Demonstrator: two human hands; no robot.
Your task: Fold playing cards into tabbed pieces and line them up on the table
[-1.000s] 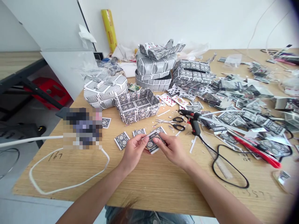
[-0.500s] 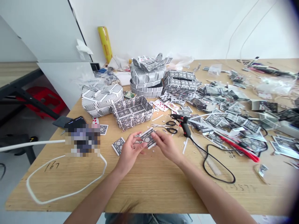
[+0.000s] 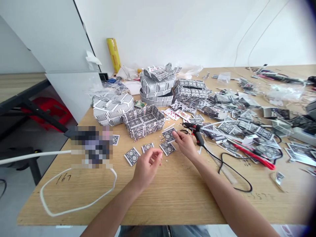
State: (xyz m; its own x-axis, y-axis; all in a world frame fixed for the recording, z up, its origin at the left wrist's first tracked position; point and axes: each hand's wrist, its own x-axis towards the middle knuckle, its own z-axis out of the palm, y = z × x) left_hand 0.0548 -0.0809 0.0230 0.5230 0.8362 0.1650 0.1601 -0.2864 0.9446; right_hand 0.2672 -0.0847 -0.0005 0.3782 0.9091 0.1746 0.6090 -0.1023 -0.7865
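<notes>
Above the wooden table [image 3: 158, 200], the right hand [image 3: 185, 144] is pinching a patterned card [image 3: 168, 134] by its edge, near the glue gun [image 3: 198, 135]; the left hand [image 3: 147, 167] is curling, whether around anything one cannot tell. The card is looking light, bendable and perhaps slippery; its edges are offering the surest hold

A yellow roll [image 3: 113, 55] was seen at upper left, and an open box [image 3: 144, 122] near centre was patterned in black and white.
</notes>
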